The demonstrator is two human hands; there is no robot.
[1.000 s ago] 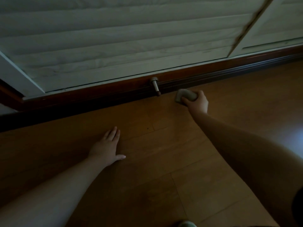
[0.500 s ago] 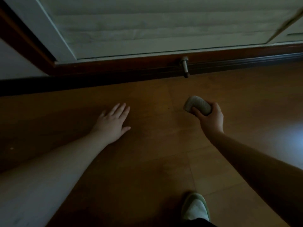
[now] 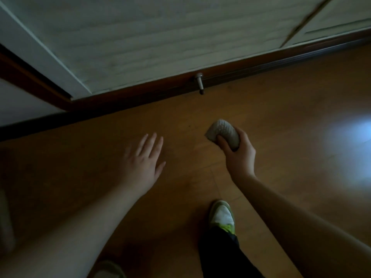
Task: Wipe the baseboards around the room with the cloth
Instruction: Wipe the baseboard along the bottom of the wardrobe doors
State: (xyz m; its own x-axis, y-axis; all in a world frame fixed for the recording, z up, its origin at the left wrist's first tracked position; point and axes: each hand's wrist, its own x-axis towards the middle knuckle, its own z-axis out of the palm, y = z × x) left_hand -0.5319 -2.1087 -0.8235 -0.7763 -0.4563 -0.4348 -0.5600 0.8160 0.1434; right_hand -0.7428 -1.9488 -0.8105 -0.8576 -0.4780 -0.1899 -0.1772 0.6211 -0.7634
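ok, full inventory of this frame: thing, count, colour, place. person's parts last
cloth: 1, grey, wadded in the right hand, above the floor
baseboard: 1 run, dark reddish-brown, along the foot of the wall
door stop: 1, metal, sticking out from the baseboard
slatted panel: 1, pale white, above the baseboard
floor: wood, brown, glare patch at right
shoe: 1 clear, white and green, bottom centre; a second at the bottom edge, blurred
left hand: 1, fingers straight, holds nothing
right hand: 1, grips the cloth
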